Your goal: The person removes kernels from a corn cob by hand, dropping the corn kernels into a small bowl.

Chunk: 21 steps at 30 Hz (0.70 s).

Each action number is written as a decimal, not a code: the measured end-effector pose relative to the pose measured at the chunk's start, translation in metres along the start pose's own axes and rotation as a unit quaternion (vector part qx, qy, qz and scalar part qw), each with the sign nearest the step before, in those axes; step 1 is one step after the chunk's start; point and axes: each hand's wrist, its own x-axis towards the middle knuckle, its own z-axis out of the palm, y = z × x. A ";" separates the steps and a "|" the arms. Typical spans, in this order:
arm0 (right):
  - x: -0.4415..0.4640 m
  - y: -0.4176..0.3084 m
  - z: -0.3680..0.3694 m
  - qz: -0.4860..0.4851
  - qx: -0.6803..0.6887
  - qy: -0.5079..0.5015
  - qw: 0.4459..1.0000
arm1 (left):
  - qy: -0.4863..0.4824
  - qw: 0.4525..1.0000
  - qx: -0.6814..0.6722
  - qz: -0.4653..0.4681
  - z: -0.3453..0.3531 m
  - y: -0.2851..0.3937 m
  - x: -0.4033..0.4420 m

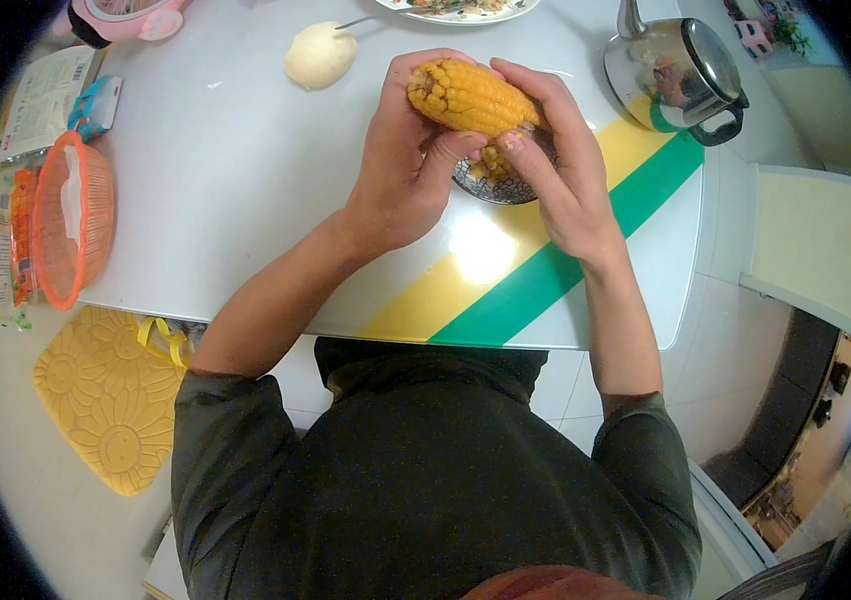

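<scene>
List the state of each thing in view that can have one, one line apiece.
Corn cob: held, visible side mostly covered in kernels
Left hand: curled around the cob
Right hand: gripping the cob
Patterned bowl: holding loose kernels, partly hidden
Kettle: upright, lid apparently on
Steamed bun: apparently whole
Plate: holding food, cut off by frame
Orange basket: something white inside

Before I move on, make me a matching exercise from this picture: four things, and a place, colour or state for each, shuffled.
Things:
1. Corn cob
2. Basket
3. Glass teapot
4. Patterned bowl

Descriptions:
A. Near the table's right edge
B. Holding yellow kernels
C. Between the left hand and right hand
D. Orange plastic

Pairs: 1-C, 2-D, 3-A, 4-B
</scene>
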 end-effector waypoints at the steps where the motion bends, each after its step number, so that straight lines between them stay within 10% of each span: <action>1: 0.000 0.000 0.000 -0.002 -0.004 -0.001 1.000 | -0.005 1.000 0.009 0.000 -0.001 -0.001 0.000; 21: 0.001 -0.002 -0.002 -0.012 -0.019 -0.001 1.000 | -0.001 1.000 0.003 -0.024 -0.001 0.001 0.000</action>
